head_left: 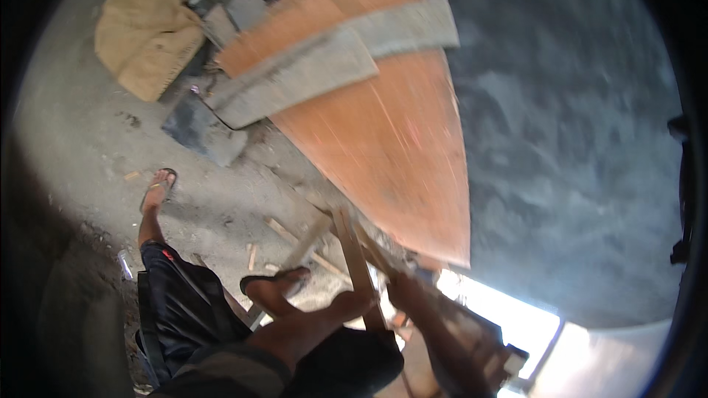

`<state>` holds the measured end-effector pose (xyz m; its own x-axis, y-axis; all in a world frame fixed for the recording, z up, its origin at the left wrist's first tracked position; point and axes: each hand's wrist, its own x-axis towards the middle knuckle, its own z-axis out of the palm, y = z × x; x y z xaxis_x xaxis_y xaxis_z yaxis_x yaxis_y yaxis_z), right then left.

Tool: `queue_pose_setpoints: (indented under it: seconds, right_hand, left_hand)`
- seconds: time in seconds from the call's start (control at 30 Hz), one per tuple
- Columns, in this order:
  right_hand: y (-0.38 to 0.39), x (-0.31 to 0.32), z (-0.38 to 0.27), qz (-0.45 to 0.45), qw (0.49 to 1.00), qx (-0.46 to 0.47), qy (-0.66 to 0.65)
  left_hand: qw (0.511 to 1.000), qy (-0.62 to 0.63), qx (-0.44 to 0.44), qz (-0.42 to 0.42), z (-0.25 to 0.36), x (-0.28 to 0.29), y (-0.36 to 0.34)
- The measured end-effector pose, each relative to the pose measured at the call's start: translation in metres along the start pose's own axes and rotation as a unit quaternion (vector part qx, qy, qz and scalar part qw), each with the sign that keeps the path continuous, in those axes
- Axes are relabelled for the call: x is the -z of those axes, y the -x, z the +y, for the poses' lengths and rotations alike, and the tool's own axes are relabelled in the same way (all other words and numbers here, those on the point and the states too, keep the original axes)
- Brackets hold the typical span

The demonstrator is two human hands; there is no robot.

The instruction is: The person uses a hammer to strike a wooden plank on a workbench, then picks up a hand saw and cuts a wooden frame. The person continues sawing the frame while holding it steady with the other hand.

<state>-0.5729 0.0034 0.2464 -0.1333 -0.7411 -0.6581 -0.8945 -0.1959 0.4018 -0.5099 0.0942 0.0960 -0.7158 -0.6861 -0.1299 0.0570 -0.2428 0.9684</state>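
Note:
A large orange plywood board [383, 133] leans tilted across the middle of the picture, blurred by motion. Two grey planks [295, 77] lie across its upper part. Thin wooden slats [352, 250] stick out under its lower end. My left hand [358, 301] is closed around one of these slats. My right hand [402, 289] sits right beside it at the board's lower corner, touching the wood there; blur hides its fingers. My legs in dark shorts and sandals [158, 188] show at lower left.
A tan sack [147, 37] lies at the upper left on a dusty concrete floor, next to a dark flat slab [199, 129] and wood scraps. A grey concrete wall [575, 140] fills the right. A bright opening [501, 317] glows at the bottom right.

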Motion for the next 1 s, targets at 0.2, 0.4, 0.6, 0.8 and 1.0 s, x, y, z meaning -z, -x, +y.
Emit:
queue_pose_setpoints:
  seconds: [0.2, 0.4, 0.6, 0.8, 1.0]
  right_hand:
    - [-0.021, 0.196, -0.080, 0.193, 0.931, 0.168, -0.259]
    - [-0.008, 0.371, -0.146, 0.279, 0.604, 0.580, -0.470]
    - [0.010, 0.075, -0.046, -0.064, 0.998, -0.006, 0.020]
    - [0.012, 0.043, -0.008, 0.021, 0.991, -0.040, -0.128]
    - [0.006, 0.301, -0.126, 0.406, 0.780, 0.341, -0.332]
  left_hand:
    - [0.997, -0.057, -0.058, -0.006, 0.011, 0.010, 0.013]
    - [0.997, -0.066, -0.029, -0.035, 0.012, 0.013, 0.014]
    - [0.992, -0.090, -0.077, 0.034, -0.009, -0.007, -0.002]
    - [0.991, -0.113, -0.069, 0.018, -0.004, -0.014, 0.003]
    - [0.992, -0.103, -0.074, 0.007, 0.007, 0.003, 0.012]
